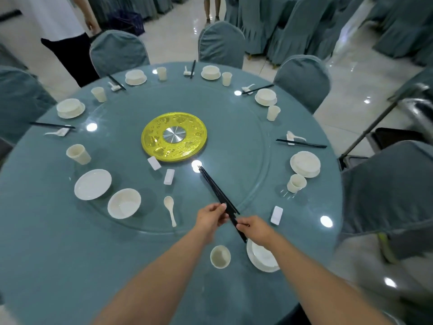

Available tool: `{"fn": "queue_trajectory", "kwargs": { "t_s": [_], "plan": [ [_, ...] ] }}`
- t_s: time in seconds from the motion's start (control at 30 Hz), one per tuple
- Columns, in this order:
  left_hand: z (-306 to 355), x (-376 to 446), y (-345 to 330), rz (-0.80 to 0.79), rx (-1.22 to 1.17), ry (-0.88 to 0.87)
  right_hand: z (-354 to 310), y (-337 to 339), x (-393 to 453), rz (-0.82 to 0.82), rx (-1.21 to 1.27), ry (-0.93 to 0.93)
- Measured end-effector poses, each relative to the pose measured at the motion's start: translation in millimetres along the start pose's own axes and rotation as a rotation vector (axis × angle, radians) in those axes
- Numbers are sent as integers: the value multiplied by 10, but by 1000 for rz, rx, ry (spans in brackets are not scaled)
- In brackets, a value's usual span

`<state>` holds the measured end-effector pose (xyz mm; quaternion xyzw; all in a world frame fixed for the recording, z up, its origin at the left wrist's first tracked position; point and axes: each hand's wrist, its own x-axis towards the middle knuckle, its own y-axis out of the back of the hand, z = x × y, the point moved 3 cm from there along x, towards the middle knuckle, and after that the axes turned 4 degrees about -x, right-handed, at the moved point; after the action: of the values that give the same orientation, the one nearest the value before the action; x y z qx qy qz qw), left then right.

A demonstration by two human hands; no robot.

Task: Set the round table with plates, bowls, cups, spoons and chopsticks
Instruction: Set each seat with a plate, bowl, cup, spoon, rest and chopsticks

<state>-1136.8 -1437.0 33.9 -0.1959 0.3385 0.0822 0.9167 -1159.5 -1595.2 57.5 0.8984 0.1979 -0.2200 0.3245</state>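
Observation:
I hold a bundle of black chopsticks over the near side of the round table, tips pointing toward the yellow centre disc. My left hand grips the bundle near its middle. My right hand pinches its lower end. Below my hands stand a white cup and a bowl on a plate. On the glass turntable lie a loose plate, a bowl, a spoon and two white rests.
Several finished settings with stacked bowls, cups, spoons and chopsticks ring the table's far edge. A white rest lies to the right of my hands. Covered chairs surround the table. A person stands at the far left; a metal trolley is at right.

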Motion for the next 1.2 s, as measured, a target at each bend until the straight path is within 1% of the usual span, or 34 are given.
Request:
{"fn": "queue_trajectory", "kwargs": {
  "t_s": [0.13, 0.17, 0.23, 0.27, 0.33, 0.43, 0.53, 0.63, 0.7, 0.77, 0.83, 0.97, 1.07, 1.2],
  "plan": [
    [-112, -12, -227, -38, 52, 6, 208, 148, -127, 28, -81, -36],
    [-128, -12, -264, -42, 67, 7, 241, 170, -134, 64, -86, -51],
    [-204, -21, -426, -53, 114, 16, 330, 260, -178, 206, -124, -63],
    [-255, -29, -523, -59, 138, 21, 367, 306, -200, 277, -178, -67],
    [-352, -46, -712, -70, 173, 30, 415, 369, -231, 349, -289, -42],
    [-476, -62, -981, -87, 217, 46, 549, 443, -271, 371, -339, -40],
    [-586, -8, -1176, -107, 289, 62, 740, 542, -277, 383, -295, -85],
    [-610, 61, -1264, -184, 480, 44, 917, 660, -245, 382, -312, -157],
    [-566, 130, -1252, -214, 713, -47, 1091, 733, -209, 338, -369, -227],
    [-456, 214, -1146, -164, 968, -159, 1297, 801, -178, 281, -395, -315],
    [-311, 343, -965, -91, 1099, -228, 1500, 863, -137, 245, -395, -380],
    [-109, 629, -527, 65, 1217, -245, 1816, 902, -72, 206, -446, -441],
    [-52, 778, -260, 139, 1305, -233, 1993, 867, -23, 168, -503, -459],
    [-49, 889, -94, 215, 1312, -164, 2131, 817, 32, 137, -560, -469]
  ]
}}
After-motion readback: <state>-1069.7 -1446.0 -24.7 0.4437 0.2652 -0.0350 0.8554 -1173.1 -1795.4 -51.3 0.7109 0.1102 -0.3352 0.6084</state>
